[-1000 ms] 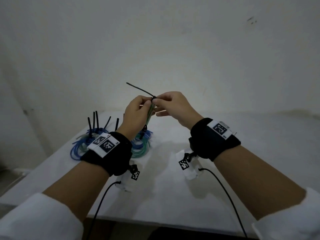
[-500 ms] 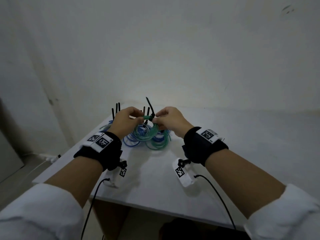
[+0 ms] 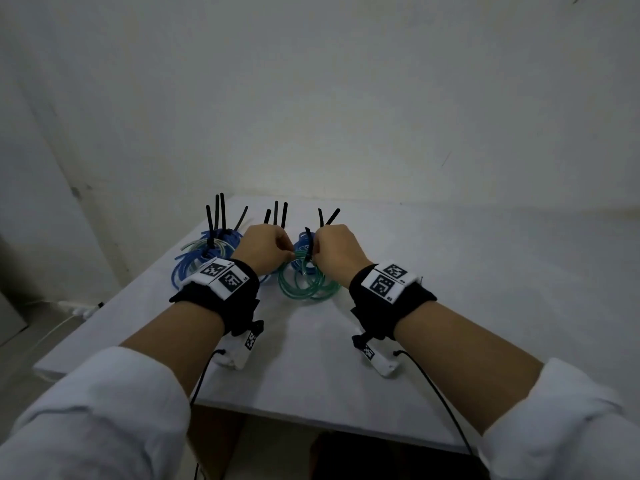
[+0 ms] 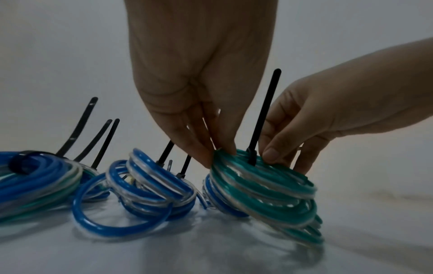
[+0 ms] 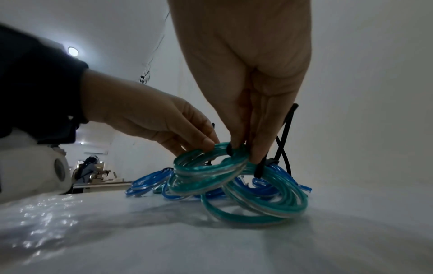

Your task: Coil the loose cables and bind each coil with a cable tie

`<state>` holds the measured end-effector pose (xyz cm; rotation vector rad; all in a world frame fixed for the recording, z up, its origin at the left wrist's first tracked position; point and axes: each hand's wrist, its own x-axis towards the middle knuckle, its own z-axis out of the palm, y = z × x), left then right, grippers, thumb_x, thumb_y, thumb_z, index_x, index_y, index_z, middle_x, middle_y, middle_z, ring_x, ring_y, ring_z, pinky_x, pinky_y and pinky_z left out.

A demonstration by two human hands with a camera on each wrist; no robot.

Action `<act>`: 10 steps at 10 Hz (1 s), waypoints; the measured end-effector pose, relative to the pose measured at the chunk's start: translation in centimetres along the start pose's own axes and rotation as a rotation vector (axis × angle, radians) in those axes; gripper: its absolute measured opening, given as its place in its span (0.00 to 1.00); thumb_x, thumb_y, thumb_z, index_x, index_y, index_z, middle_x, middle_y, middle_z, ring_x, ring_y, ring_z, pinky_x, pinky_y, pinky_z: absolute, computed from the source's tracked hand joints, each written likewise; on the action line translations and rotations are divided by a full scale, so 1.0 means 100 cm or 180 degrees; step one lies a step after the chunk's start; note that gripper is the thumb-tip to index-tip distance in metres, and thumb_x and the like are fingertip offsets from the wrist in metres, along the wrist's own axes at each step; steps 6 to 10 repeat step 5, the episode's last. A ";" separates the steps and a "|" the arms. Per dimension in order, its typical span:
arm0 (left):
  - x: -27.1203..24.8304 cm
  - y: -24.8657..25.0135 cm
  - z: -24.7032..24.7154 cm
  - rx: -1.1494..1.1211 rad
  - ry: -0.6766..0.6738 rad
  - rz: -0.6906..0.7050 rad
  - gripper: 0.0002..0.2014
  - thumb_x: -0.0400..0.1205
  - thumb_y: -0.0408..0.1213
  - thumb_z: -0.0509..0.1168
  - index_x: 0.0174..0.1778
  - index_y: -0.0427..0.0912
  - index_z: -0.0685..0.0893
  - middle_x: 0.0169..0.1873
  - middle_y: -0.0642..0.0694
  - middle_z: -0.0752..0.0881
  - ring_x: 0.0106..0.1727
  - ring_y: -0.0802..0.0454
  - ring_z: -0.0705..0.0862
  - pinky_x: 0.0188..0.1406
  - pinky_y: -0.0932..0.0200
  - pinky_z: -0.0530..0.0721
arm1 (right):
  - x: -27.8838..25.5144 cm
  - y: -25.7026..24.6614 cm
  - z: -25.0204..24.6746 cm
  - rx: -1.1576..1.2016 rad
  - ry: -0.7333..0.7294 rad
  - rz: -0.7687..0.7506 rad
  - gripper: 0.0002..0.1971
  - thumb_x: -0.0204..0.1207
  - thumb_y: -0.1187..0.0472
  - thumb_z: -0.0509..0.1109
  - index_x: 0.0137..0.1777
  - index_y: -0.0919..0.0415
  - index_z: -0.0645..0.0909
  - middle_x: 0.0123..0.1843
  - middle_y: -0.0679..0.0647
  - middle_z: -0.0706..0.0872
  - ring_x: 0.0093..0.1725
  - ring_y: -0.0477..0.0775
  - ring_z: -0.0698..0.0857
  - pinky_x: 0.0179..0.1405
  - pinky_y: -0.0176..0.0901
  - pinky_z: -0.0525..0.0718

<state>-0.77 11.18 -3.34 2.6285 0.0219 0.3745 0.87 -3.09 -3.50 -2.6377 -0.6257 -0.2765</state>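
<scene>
Both hands pinch green coil [image 4: 262, 187], tie tail [image 4: 263, 118] pointing up

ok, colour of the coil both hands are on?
Teal-green coil, with clear strands mixed in; left wrist view shows it best.

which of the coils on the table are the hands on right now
The green coil, nearest the person: left hand and right hand both pinch its top beside its black cable tie. The blue coils behind lie untouched.
</scene>
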 end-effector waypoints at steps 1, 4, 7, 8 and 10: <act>0.000 0.000 0.001 0.0042 -0.0070 -0.0071 0.07 0.74 0.36 0.73 0.46 0.39 0.88 0.46 0.42 0.88 0.43 0.53 0.80 0.45 0.60 0.77 | -0.001 0.001 -0.001 0.0012 -0.0041 -0.0089 0.05 0.71 0.71 0.69 0.45 0.70 0.85 0.47 0.66 0.86 0.48 0.64 0.84 0.43 0.47 0.80; -0.005 0.002 -0.009 -0.0147 -0.0102 -0.0083 0.07 0.75 0.34 0.72 0.47 0.38 0.87 0.43 0.44 0.86 0.43 0.52 0.81 0.46 0.59 0.79 | -0.007 0.003 -0.025 0.0404 0.0036 -0.0178 0.07 0.73 0.73 0.66 0.45 0.68 0.86 0.49 0.61 0.87 0.51 0.57 0.84 0.44 0.39 0.78; -0.006 0.005 -0.021 -0.0453 0.0154 -0.0065 0.05 0.75 0.33 0.72 0.45 0.39 0.86 0.43 0.43 0.87 0.42 0.50 0.83 0.49 0.55 0.84 | -0.015 0.008 -0.043 0.0746 0.0229 -0.0195 0.07 0.72 0.73 0.66 0.45 0.68 0.86 0.45 0.60 0.88 0.45 0.55 0.84 0.43 0.42 0.81; -0.006 0.005 -0.021 -0.0453 0.0154 -0.0065 0.05 0.75 0.33 0.72 0.45 0.39 0.86 0.43 0.43 0.87 0.42 0.50 0.83 0.49 0.55 0.84 | -0.015 0.008 -0.043 0.0746 0.0229 -0.0195 0.07 0.72 0.73 0.66 0.45 0.68 0.86 0.45 0.60 0.88 0.45 0.55 0.84 0.43 0.42 0.81; -0.006 0.005 -0.021 -0.0453 0.0154 -0.0065 0.05 0.75 0.33 0.72 0.45 0.39 0.86 0.43 0.43 0.87 0.42 0.50 0.83 0.49 0.55 0.84 | -0.015 0.008 -0.043 0.0746 0.0229 -0.0195 0.07 0.72 0.73 0.66 0.45 0.68 0.86 0.45 0.60 0.88 0.45 0.55 0.84 0.43 0.42 0.81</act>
